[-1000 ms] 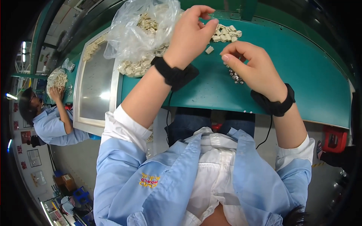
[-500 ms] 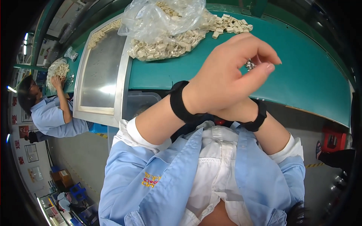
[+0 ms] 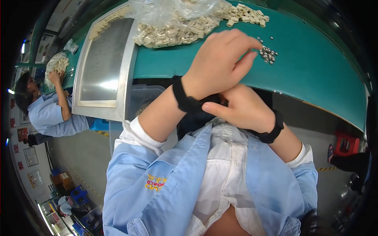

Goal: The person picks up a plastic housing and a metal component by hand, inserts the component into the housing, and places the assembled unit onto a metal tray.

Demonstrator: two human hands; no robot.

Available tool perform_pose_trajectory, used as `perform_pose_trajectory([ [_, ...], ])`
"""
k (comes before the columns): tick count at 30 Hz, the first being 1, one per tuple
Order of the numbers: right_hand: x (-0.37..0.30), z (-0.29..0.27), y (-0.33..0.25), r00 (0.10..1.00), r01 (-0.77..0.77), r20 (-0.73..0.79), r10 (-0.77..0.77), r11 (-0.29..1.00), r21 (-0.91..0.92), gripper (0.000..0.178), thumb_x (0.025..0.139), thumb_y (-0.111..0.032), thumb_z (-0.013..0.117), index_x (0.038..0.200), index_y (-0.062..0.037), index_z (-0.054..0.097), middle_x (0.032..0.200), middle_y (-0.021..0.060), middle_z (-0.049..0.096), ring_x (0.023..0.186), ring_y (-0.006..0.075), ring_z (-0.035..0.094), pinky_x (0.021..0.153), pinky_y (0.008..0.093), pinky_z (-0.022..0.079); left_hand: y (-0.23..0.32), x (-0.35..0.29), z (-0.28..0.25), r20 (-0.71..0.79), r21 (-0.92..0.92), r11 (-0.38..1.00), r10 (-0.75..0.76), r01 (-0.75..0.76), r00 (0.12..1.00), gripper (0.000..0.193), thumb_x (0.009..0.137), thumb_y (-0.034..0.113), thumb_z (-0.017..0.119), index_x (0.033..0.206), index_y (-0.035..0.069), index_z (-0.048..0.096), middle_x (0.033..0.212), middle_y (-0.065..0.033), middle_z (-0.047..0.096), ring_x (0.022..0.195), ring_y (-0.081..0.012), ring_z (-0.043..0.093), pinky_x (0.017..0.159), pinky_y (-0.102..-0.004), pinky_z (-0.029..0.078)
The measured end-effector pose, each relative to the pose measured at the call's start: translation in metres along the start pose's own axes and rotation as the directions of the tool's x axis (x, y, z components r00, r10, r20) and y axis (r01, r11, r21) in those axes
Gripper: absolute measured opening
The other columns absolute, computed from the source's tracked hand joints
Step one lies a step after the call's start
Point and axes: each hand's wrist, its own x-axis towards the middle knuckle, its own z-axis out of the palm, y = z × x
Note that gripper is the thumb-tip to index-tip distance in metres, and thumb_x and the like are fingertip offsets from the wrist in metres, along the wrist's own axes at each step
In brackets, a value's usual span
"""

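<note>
Spilling cream plastic pieces (image 3: 173,33), the clear bag (image 3: 177,11) lies beyond loosely curled, empty-looking hands (image 3: 220,63).

A: Seen from head cam: light-blue work coat of smooth woven cloth (image 3: 165,185), open at front, collar flaps spread L & R. Small yellow-and-pink stitched emblem on L chest.

B: Under coat?

A: White button-up shirt of thin cloth (image 3: 224,177), small buttons down centre, creased. White cuffs poking out past blue sleeves at both forearms.

B: Wrists?

A: Black band of soft matte material on left wrist (image 3: 182,96), snug, fairly wide. Matching black band on right wrist (image 3: 273,131), same width approx. Dark cord or lead near bands, partly hidden, can't tell which band.

B: Hands?

A: Bare left hand (image 3: 220,63) and bare right hand (image 3: 244,110); no gloves, no rings visible.
</note>
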Motion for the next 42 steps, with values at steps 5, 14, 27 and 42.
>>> perform_pose_trajectory([
  [5,-0.013,-0.036,0.013,0.873,0.197,-0.440,-0.211,0.977,-0.078,0.025,0.079,-0.015,0.065,0.099,-0.0002,0.060,0.082,0.0025,0.060,0.074,0.0101,0.054,0.067,0.0229,0.044,0.035,-0.024,0.015,0.088,-0.675,0.614,-0.484,0.409,0.871,0.022,0.082,0.014,0.063,0.100,0.002,0.058,0.089,-0.0048,0.060,0.085,-0.0139,0.057,0.076,-0.0277,0.044],
  [14,0.005,-0.059,-0.001,0.272,0.432,-0.892,-0.360,0.874,-0.221,0.016,0.086,-0.006,0.055,0.101,-0.0024,0.058,0.088,0.0046,0.056,0.072,0.0114,0.051,0.069,0.0224,0.042,0.079,-0.040,0.058,0.723,-0.605,0.150,-0.309,0.782,0.618,0.061,0.073,0.025,0.074,0.118,-0.004,0.045,0.096,-0.0111,0.060,0.087,-0.0138,0.057,0.079,-0.0253,0.045],
  [27,-0.038,-0.092,0.006,0.798,0.047,-0.596,-0.089,0.995,-0.085,0.014,0.086,-0.006,0.055,0.099,-0.0010,0.059,0.088,0.0018,0.059,0.079,0.0089,0.053,0.070,0.0220,0.043,0.022,-0.028,-0.001,0.418,-0.485,0.773,-0.206,0.409,0.885,0.050,0.081,0.018,0.065,0.122,-0.001,0.045,0.105,-0.0094,0.058,0.095,-0.0179,0.056,0.085,-0.0295,0.044],
  [42,-0.006,0.015,0.030,0.991,-0.062,-0.101,0.086,0.973,0.222,0.038,0.079,-0.019,0.068,0.106,0.0009,0.052,0.090,0.0111,0.061,0.079,0.0196,0.060,0.070,0.0307,0.048,-0.026,0.021,0.029,-0.206,-0.192,0.969,-0.197,0.157,0.959,0.024,0.086,0.016,0.057,0.107,0.006,0.052,0.087,-0.0016,0.056,0.081,-0.0109,0.055,0.070,-0.0232,0.042],
])
